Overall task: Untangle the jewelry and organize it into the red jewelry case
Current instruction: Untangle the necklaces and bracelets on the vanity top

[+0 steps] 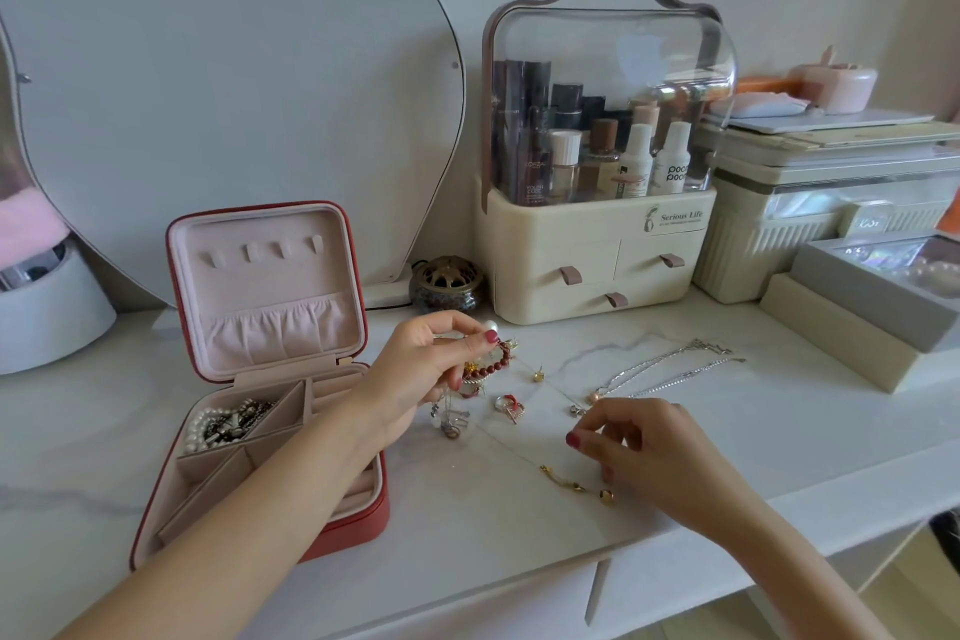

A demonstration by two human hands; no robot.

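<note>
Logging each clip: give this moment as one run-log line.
left hand: holds tangled red bead bracelet | right hand: pinches thin chain | open red jewelry case: pearl strand inside

L hand (434,363) raised w/ fingers curled in a grip, R hand (641,447) low, thumb & forefinger pinched

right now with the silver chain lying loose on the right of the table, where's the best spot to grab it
Probably the near end of the silver chain, by the pinkish bead, coming from above with a fingertip pinch. It lies flat and stretched toward the back right, clear of the tangle the left hand holds.
</note>
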